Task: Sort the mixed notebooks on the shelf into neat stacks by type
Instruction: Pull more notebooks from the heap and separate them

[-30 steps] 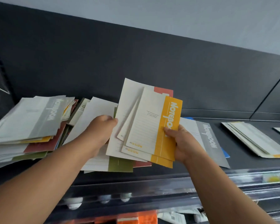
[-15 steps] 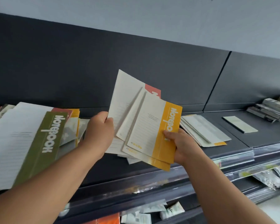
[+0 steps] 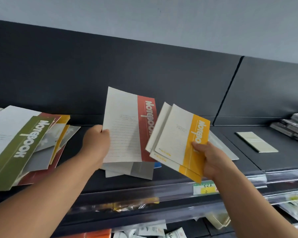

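My left hand [image 3: 97, 143] grips the left edge of a large red-banded notebook [image 3: 127, 127], held upright above the dark shelf [image 3: 273, 162]. My right hand [image 3: 208, 157] pinches a few smaller yellow-banded notebooks [image 3: 179, 140] by their lower right corner, fanned slightly, to the right of the red one. Beneath the red notebook lie grey and white notebooks [image 3: 129, 170] flat on the shelf. A mixed pile topped by a green-banded notebook [image 3: 17, 148] sits at the left.
A single pale notebook [image 3: 256, 141] lies on the shelf to the right, and a stack of dark packets [image 3: 291, 127] stands at the far right. The shelf's clear front rail [image 3: 248, 179] carries a price label. Lower shelves hold packaged goods.
The red notebook and the yellow ones were held together as one fan; now my hands have drawn apart, left with the red one, right with the yellow ones. The view shifted right.
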Demonstrator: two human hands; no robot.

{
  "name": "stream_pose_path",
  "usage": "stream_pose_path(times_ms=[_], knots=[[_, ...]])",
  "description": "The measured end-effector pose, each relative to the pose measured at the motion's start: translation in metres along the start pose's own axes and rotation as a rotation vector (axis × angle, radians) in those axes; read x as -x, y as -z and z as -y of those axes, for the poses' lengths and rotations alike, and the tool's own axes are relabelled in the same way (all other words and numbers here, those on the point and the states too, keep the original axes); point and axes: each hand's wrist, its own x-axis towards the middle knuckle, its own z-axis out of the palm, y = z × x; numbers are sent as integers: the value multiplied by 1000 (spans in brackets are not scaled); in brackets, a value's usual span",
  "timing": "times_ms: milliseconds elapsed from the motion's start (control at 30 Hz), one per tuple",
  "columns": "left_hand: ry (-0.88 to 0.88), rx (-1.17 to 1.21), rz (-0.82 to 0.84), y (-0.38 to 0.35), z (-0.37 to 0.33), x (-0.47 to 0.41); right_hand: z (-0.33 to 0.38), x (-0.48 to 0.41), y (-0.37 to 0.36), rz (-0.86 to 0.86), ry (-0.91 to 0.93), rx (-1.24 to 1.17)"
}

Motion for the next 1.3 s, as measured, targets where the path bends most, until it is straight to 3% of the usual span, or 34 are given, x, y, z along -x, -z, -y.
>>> stream_pose_path(times_ms=[167, 267, 367, 500, 633, 833, 1133, 1300], knots=[[2, -261, 112, -8, 8, -22, 3, -5, -9, -14, -7, -21], [-159, -548, 85, -22, 2, -28, 10, -9, -10, -31, 26, 12], [-205, -300, 294, -42, -14, -16, 14, -12, -5, -24, 41, 7], [127, 48, 688, -71, -25, 5, 18, -15, 9, -7, 47, -6], [134, 64, 800, -100, -33, 22, 30, -22, 32, -29, 72, -21], [62, 33, 720, -158, -40, 36, 50, -53, 83, -83, 108, 59], [137, 34, 486, -267, -45, 68, 83, -137, 169, -64, 170, 330], [156, -118, 289, -298, -42, 75, 84, -172, 187, -4, 278, 655]])
